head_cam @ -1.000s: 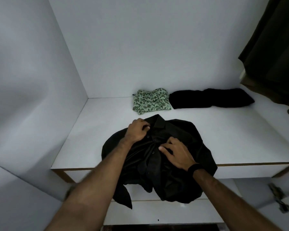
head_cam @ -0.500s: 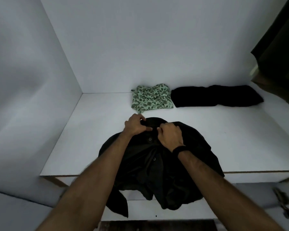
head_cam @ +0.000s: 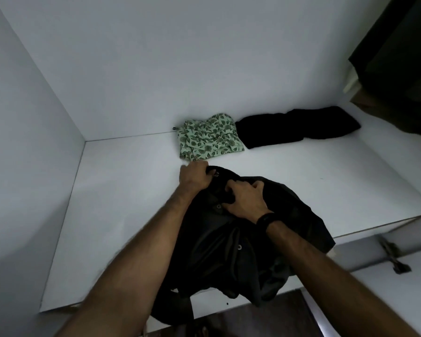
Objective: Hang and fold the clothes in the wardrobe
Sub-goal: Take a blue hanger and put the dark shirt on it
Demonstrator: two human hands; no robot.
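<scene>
A black button-up shirt (head_cam: 228,244) lies crumpled on the white wardrobe shelf (head_cam: 122,190), its lower part hanging over the front edge. My left hand (head_cam: 194,175) grips the collar at the shirt's far end. My right hand (head_cam: 245,197), with a black band on the wrist, pinches the fabric just right of the collar, close to the top button. Behind them a folded green leaf-print garment (head_cam: 209,139) sits by the back wall, with a folded black garment (head_cam: 296,127) to its right.
White walls close the shelf at the left and back. Dark clothes (head_cam: 398,57) hang at the upper right. A metal hinge (head_cam: 396,256) sits on the panel below the shelf's right front. Bare shelf lies left of the shirt.
Both hands have shifted up the shirt to the collar end; the right hand moved from the button placket to just beside the collar. The view has tilted and drawn closer.
</scene>
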